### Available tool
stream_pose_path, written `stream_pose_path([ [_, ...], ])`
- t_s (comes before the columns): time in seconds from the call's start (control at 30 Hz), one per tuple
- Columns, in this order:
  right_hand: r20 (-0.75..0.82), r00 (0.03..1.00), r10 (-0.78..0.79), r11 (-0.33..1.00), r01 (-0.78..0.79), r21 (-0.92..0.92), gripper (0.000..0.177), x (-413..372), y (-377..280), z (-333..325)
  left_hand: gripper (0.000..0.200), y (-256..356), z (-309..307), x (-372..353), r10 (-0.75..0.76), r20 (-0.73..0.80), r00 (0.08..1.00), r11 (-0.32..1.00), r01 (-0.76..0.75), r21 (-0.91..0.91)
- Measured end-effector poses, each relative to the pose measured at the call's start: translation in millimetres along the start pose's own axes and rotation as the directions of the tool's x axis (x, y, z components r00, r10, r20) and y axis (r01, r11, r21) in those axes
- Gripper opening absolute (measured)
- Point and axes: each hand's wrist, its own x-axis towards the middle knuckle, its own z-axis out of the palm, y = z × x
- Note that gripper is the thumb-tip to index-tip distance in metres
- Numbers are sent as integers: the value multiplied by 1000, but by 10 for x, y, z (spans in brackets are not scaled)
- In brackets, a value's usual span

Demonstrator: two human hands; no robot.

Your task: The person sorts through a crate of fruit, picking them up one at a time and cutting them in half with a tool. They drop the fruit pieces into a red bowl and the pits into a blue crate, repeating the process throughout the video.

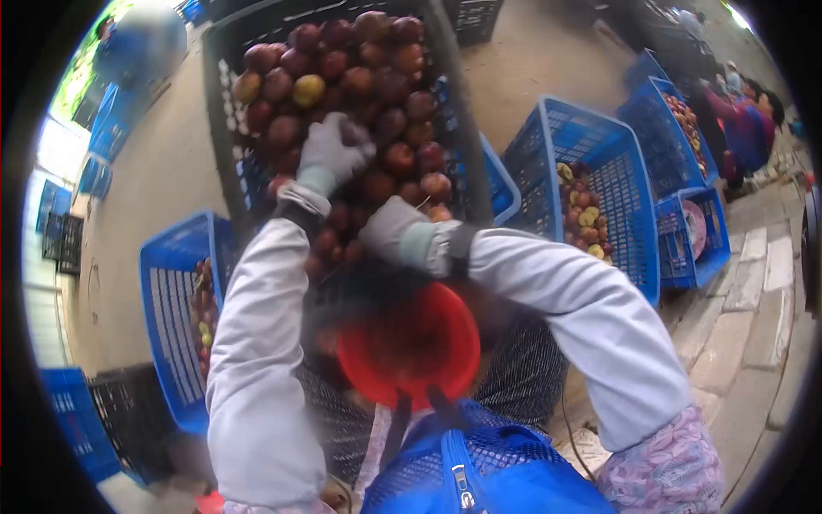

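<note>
A blue garment of glossy cloth and fine mesh, with a zipper, fills the near edge. Beyond it sits a round, smooth red container, its inside blurred. Two arms in pale, wrinkled sleeves reach over a dark, slatted crate heaped with round, smooth-skinned fruit, mostly deep red, one yellowish. The left hand, in a thin whitish glove, lies on the heap, fingers curled against a dark fruit; whether it is gripped, I cannot tell. The right hand, gloved alike, bends over the heap's near part, its fingers hidden, so its grip cannot be told. Latticed blue plastic crates holding more fruit flank it. At far right, beside rough paving blocks, is a person in red and blue.
</note>
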Motion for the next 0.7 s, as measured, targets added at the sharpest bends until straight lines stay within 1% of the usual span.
stream_pose_path([
  [0.03,-60,997,-50,996,46,-76,19,-199,-21,-165,39,-220,-64,10,6,88,996,787,50,-615],
  [0.07,-92,991,-101,994,98,-43,17,-368,-45,-306,33,-434,-189,62,81,310,947,345,265,-900],
  [0.1,-126,986,-106,994,109,16,21,-601,-88,-503,32,-401,-474,-201,113,250,962,213,222,-952],
  [0.13,-46,997,-62,998,63,20,25,-671,-97,-507,30,-262,-693,-457,138,179,974,80,169,-982],
  [0.17,-156,983,-97,995,97,-7,26,-828,-83,-471,38,-271,-803,-598,105,245,964,-76,253,-964],
  [0.2,-249,964,-94,991,113,65,24,-1045,-98,-505,50,-280,-909,-735,71,309,949,-236,317,-919],
  [0.23,-187,982,6,972,38,233,29,-1382,-126,-550,58,-248,-1015,-1225,2,273,962,-313,260,-914],
  [0.27,-132,988,83,935,-31,353,31,-1557,-191,-635,60,-254,-1016,-1486,46,269,962,-382,266,-885],
  [0.3,-164,976,142,888,-52,456,29,-1656,-157,-589,62,-236,-960,-1640,111,260,959,-444,282,-850],
  [0.37,-200,937,286,749,-88,657,26,-1850,-168,-426,64,-133,-908,-2068,51,294,955,-506,278,-816],
  [0.4,-193,931,311,623,-46,781,23,-1929,-213,-365,65,-80,-838,-2249,37,305,952,-566,271,-779],
  [0.43,-219,912,347,463,37,886,23,-2010,-397,-414,65,-4,-778,-2420,-8,333,943,-601,261,-755],
  [0.47,-194,922,335,286,97,953,25,-2044,-497,-353,65,33,-705,-2559,39,353,935,-650,292,-701],
  [0.5,-176,931,321,94,154,984,27,-2077,-582,-283,65,69,-650,-2676,86,378,922,-695,327,-641],
  [0.57,-49,956,288,-11,54,998,31,-2176,-797,-365,66,172,-598,-2825,76,404,912,-681,343,-647],
  [0.6,-65,952,300,-10,71,997,33,-2197,-905,-347,65,230,-581,-2889,73,422,904,-702,347,-622],
  [0.67,-114,937,331,-12,125,992,36,-2183,-1071,-274,64,350,-565,-2971,38,440,897,-660,353,-663],
  [0.7,-99,929,358,-2,107,994,34,-2175,-1108,-243,63,388,-579,-3014,9,444,896,-638,347,-688],
])
